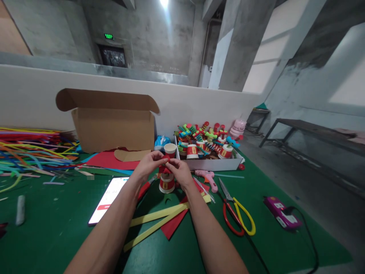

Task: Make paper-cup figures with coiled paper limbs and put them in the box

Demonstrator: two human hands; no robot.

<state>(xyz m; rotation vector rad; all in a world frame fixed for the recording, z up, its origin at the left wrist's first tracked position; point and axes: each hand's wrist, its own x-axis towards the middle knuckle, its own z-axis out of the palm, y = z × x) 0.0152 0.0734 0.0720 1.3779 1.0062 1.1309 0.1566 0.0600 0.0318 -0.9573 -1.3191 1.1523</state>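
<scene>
My left hand (149, 164) and my right hand (181, 172) meet at mid-table with fingertips pinched on a small red piece (165, 160), which my fingers partly hide. Just beneath, a red-and-white paper cup (167, 184) stands upside down with red parts on top of it. Behind my hands is another paper cup (170, 148), its mouth facing up. Yellow paper strips (158, 219) and a sheet of red paper (174, 223) lie in front, partly under my right forearm. A red-handled tool (145, 189) lies beside my left wrist.
A white box (211, 164) holds several finished cup figures. Right of my hands are a pink glue gun (207, 178), scissors (238, 211) and a purple device (282, 214) with a cable. At left lie a phone (110, 198), colourful strips (34, 148) and a cardboard box (115, 129).
</scene>
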